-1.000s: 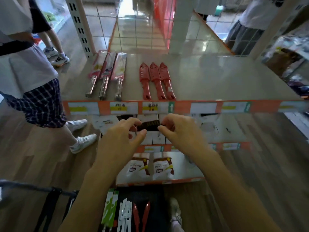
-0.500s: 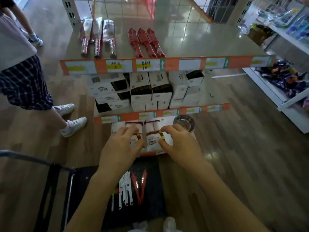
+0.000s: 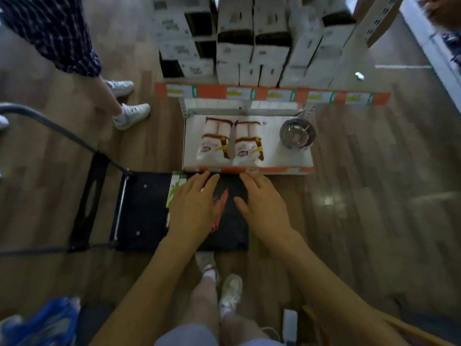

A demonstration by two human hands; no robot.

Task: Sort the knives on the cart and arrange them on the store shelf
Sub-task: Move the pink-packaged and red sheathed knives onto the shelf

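I look straight down at the black cart (image 3: 142, 211) on the floor. Red knives (image 3: 220, 204) lie on its deck between my hands, partly covered. Green-and-white packaged knives (image 3: 175, 187) show at the left of my left hand. My left hand (image 3: 195, 206) hovers flat over the knives, fingers straight, and hides several of them. My right hand (image 3: 264, 203) is spread above the deck's right part, holding nothing. The top shelf with the sorted knives is out of view.
The bottom shelf (image 3: 287, 161) just beyond the cart holds two white bags (image 3: 232, 143) and a steel bowl (image 3: 296, 133). White boxes (image 3: 252, 41) fill the shelf above. A person's legs and white shoes (image 3: 132, 113) stand at the left. The cart handle (image 3: 47, 123) sticks out leftward.
My view has tilted from the shelves down to the cart. Both hands have dropped from the shelf front to just above the knives on the cart deck.
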